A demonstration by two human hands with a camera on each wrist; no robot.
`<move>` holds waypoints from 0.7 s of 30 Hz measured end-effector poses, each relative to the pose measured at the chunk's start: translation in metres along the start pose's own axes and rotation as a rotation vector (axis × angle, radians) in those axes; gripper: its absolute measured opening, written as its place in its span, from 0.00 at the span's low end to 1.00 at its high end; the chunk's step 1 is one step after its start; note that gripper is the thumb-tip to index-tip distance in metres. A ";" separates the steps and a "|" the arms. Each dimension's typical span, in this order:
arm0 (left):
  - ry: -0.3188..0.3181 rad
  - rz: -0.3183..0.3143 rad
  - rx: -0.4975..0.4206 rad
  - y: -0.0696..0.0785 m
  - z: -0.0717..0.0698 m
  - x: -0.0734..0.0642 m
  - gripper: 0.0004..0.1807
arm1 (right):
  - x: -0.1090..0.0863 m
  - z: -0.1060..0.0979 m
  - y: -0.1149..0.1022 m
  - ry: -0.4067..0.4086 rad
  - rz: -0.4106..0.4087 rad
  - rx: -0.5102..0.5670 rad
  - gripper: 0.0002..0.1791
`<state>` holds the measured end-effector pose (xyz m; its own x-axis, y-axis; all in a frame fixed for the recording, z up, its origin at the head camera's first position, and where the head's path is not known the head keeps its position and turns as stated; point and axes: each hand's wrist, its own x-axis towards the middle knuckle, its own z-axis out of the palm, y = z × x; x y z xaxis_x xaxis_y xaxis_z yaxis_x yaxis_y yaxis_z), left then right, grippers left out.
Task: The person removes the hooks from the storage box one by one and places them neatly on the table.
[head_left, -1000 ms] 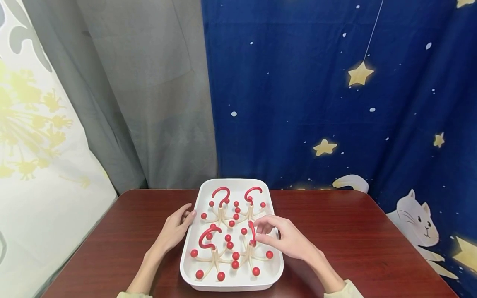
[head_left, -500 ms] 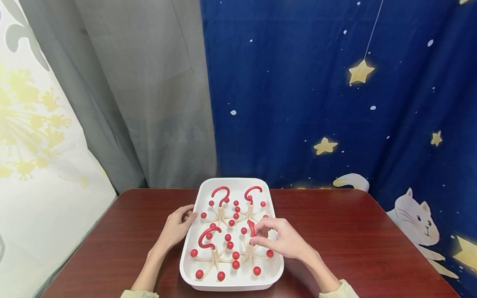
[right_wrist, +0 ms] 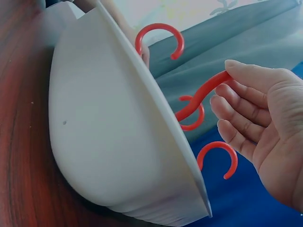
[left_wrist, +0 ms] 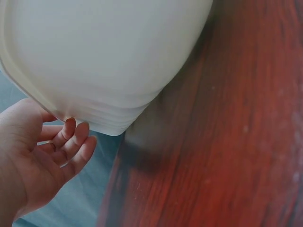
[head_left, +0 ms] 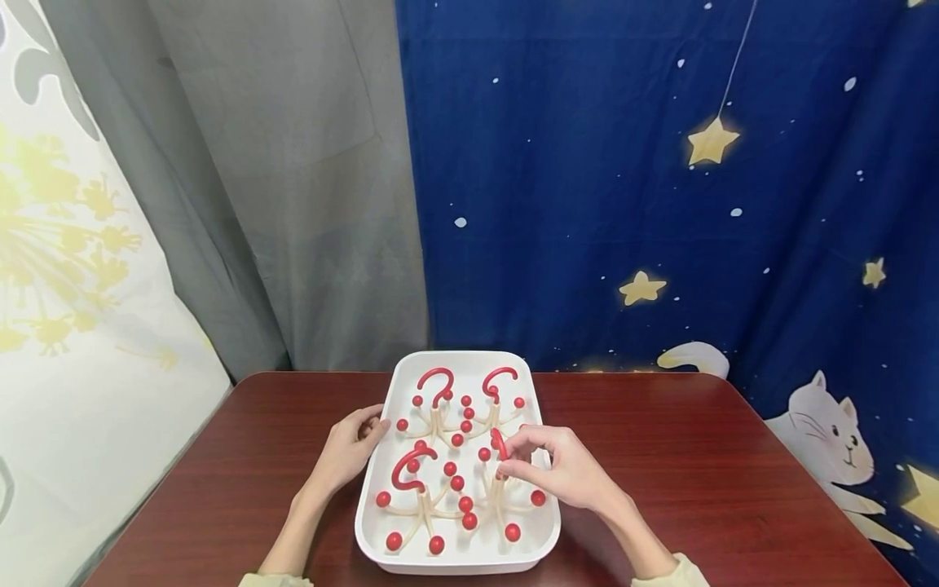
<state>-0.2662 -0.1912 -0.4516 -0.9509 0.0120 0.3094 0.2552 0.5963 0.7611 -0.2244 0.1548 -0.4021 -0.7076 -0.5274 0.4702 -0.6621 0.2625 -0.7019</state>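
Note:
A white tray (head_left: pixel 469 359) holds several cream stands with red balls on their arm tips and red hooks on top. My right hand (head_left: pixel 557 469) pinches the red hook (head_left: pixel 498 443) of the front right stand between thumb and fingers. The right wrist view shows the thumb on the hook's tip (right_wrist: pixel 206 92), the other fingers curled loosely. At the tray's left side, my left hand (head_left: pixel 348 448) grips the rim; in the left wrist view, the left hand (left_wrist: pixel 42 156) has curled fingers against the outer wall. The stand's base is hidden by the tray in the right wrist view.
The front left hook (head_left: pixel 405 471) and the two rear hooks (head_left: pixel 436 379) stand close by. Neighbouring stands' arms spread near one another. A dark red wooden table (head_left: pixel 660 481) lies under the tray, with a grey curtain (head_left: pixel 308 204) and a blue curtain (head_left: pixel 557 204) behind.
My right fingers have closed on the front right hook. That stand has shifted slightly right and turned a little with it. My left hand's fingers have curled more at the tray's rim.

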 end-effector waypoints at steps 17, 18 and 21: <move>0.003 0.005 -0.014 0.000 0.000 -0.001 0.18 | 0.003 -0.022 -0.017 0.083 -0.028 0.044 0.10; 0.004 0.007 -0.015 0.000 0.000 -0.001 0.18 | 0.004 -0.025 -0.018 0.085 -0.040 0.048 0.11; 0.008 0.013 -0.017 -0.001 0.001 -0.001 0.18 | 0.005 -0.032 -0.019 0.089 -0.069 0.063 0.13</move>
<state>-0.2660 -0.1914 -0.4532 -0.9461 0.0134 0.3236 0.2703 0.5827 0.7664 -0.2230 0.1736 -0.3692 -0.6820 -0.4677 0.5622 -0.6950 0.1752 -0.6974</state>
